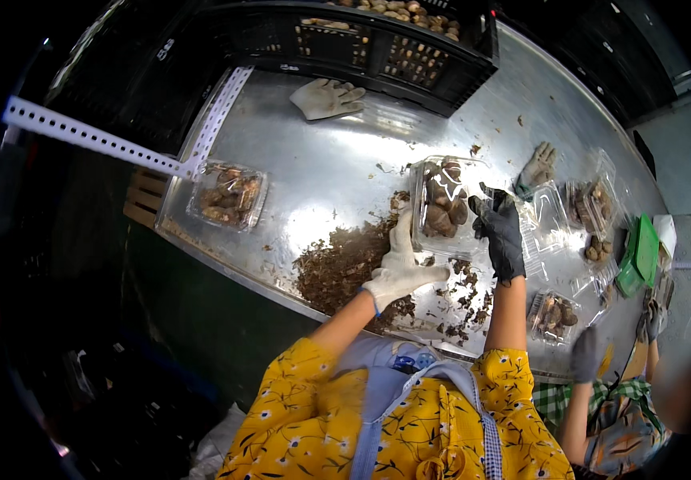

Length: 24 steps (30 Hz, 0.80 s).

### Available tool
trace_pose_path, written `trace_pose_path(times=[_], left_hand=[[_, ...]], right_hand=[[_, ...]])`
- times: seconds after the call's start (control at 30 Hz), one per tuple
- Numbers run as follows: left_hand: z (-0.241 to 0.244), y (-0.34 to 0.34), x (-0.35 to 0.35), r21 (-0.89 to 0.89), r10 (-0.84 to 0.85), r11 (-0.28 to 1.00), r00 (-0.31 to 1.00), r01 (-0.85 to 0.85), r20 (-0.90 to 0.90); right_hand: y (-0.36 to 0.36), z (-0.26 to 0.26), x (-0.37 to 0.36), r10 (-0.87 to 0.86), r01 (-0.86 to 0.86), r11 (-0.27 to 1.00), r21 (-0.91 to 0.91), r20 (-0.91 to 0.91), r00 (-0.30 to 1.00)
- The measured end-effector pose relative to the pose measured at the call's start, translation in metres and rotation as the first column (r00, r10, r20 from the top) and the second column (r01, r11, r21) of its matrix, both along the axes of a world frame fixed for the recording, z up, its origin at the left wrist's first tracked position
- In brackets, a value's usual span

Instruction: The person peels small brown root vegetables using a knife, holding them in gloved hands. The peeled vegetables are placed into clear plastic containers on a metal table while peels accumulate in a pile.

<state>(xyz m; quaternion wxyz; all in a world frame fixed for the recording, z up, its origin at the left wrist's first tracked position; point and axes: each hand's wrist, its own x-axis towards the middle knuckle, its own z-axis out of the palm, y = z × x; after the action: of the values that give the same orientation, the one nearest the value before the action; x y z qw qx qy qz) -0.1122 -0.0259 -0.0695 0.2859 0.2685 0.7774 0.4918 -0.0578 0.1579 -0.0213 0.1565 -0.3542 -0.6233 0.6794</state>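
Note:
Between my hands is a clear plastic clamshell box (439, 231) holding several brown, lumpy tuber-like pieces (444, 204). Its lid lies over them, shining with reflections. My left hand (398, 270), in a white knit glove, has its fingers along the box's left side and its thumb stretched out below the near edge. Gloved in black, my right hand (499, 231) grips the right edge with bent fingers. Dark brown crumbly debris (339, 264) is heaped beside and under my left hand, with more scattered toward my right forearm.
A black crate (375, 54) of produce stands at the back. Filled clear boxes sit left (228, 197) and right (554, 317). Loose gloves (327, 99) lie on the metal table (297, 180). At right are a green container (638, 255) and a co-worker's gloved hand (585, 354). A perforated metal bar (99, 138) juts out left.

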Motion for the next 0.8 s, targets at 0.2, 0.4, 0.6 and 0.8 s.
trace_pose_path(times=[0.2, 0.4, 0.6, 0.8], left_hand=[[0.025, 0.040, -0.025, 0.014, 0.195, 0.979, 0.951, -0.204, 0.241], [-0.057, 0.040, -0.096, 0.162, 0.162, 0.945, 0.837, -0.283, 0.523], [-0.041, 0.047, -0.131, 0.375, -0.237, 0.918, 0.578, -0.132, 0.781], [0.000, 0.108, -0.131, 0.201, -0.136, 0.978, 0.578, -0.050, 0.805]], right_hand=[[-0.045, 0.037, 0.004, 0.022, -0.027, 0.998, -0.055, -0.091, 0.996], [0.017, 0.010, 0.079, -0.326, -0.233, 0.364, 0.902, 0.358, 0.875], [0.020, -0.009, 0.160, -0.058, -0.514, 0.574, 0.638, 0.657, 0.751], [0.002, 0.030, 0.193, 0.096, -0.640, 0.465, 0.612, 0.684, 0.723]])
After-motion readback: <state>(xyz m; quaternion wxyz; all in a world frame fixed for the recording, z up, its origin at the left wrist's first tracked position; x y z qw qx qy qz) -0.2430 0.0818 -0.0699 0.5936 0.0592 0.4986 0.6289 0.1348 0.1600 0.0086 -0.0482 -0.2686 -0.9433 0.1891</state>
